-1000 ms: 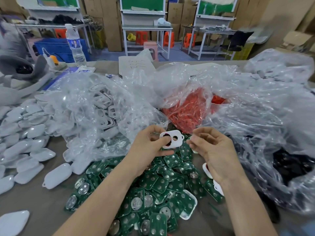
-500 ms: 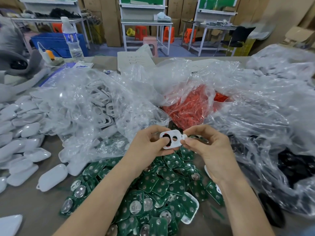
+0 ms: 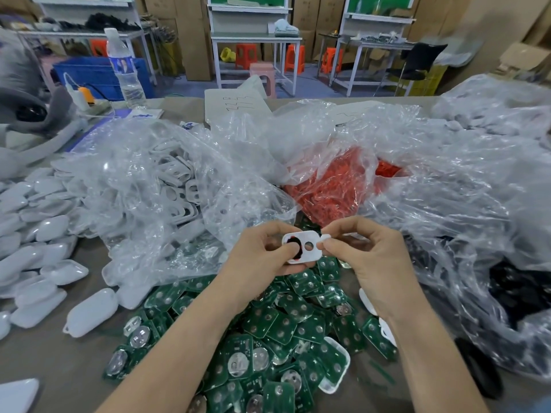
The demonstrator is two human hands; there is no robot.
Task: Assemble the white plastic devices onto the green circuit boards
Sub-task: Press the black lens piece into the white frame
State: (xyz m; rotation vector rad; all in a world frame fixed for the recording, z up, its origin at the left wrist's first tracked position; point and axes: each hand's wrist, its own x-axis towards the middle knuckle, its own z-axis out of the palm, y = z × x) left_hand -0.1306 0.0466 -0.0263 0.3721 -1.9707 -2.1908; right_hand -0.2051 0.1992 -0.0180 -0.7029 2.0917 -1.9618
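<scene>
A white plastic shell with two round holes is held in the air between my hands. My left hand grips its left end, the thumb pressing on a dark piece in the larger hole. My right hand pinches the small tab at its right end. Below both hands lies a heap of green circuit boards, some with round metal contacts. A white shell half lies among the boards.
A clear bag of white shells sits left of my hands. A bag of red parts lies behind them. Crumpled clear plastic covers the right side. White covers are piled at far left. A water bottle stands at the back.
My right hand has moved left to the shell and taken hold of its right end. My left hand has kept its grip throughout.
</scene>
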